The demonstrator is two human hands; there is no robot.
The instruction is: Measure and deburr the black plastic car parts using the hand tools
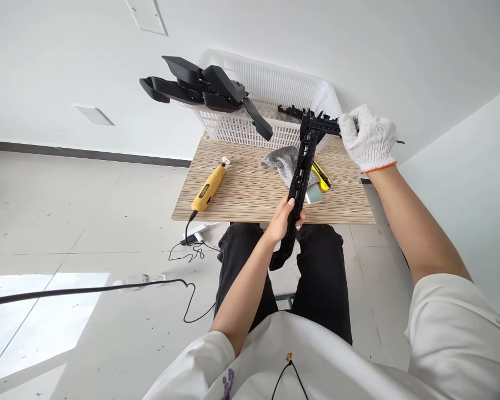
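My bare left hand (281, 220) is closed around the lower half of a long black plastic part (303, 169), which slants up and away over the table's front edge. In a white knitted glove, my right hand (369, 136) grips a black caliper (325, 126). The caliper's jaws are at the upper end of the plastic part; whether they touch it I cannot tell. Beneath the part lie a grey cloth (284, 161), a yellow utility knife (321, 176) and a small pale green piece (314, 194).
A white plastic basket (241, 130) stands at the table's back, with black plastic parts (216, 86) over its left rim and more inside. A corded yellow rotary tool (209, 188) lies left on the wood-patterned table (250, 194). A cable (150, 284) and power strip (194, 234) are below.
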